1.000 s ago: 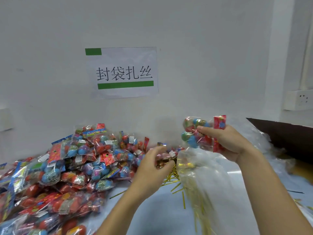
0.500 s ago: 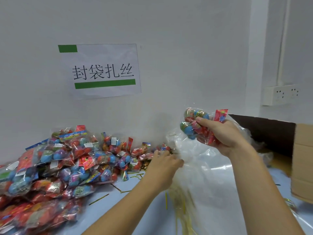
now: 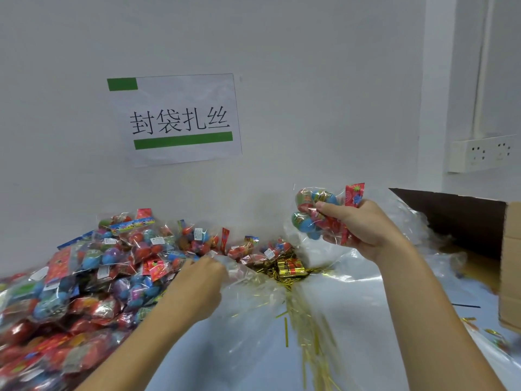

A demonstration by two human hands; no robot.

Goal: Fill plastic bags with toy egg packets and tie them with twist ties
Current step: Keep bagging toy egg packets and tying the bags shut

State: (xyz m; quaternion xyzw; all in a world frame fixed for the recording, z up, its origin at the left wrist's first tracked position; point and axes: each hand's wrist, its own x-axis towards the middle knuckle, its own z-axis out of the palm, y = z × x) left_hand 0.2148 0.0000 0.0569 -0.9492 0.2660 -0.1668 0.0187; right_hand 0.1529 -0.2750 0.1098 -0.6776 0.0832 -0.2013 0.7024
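My right hand (image 3: 363,230) is raised at centre right and grips toy egg packets (image 3: 315,213) with blue and red eggs and a red header card. My left hand (image 3: 200,286) pinches the edge of a clear plastic bag (image 3: 253,303) that stretches across the table between both hands. A big heap of toy egg packets (image 3: 93,275) covers the table's left side. Gold twist ties (image 3: 304,314) lie scattered under and beside the bag, with a bundled pack (image 3: 290,268) near the wall.
A paper sign with green bars (image 3: 177,119) hangs on the white wall. An open cardboard box (image 3: 479,221) stands at the right, its outer side (image 3: 510,266) near the frame edge. More clear plastic (image 3: 434,235) lies beside it. A socket strip (image 3: 485,152) is on the wall.
My left hand has taken the clear bag's edge and pulled it left, spreading the bag. My right hand keeps the egg packets raised. The view has shifted back to the left.
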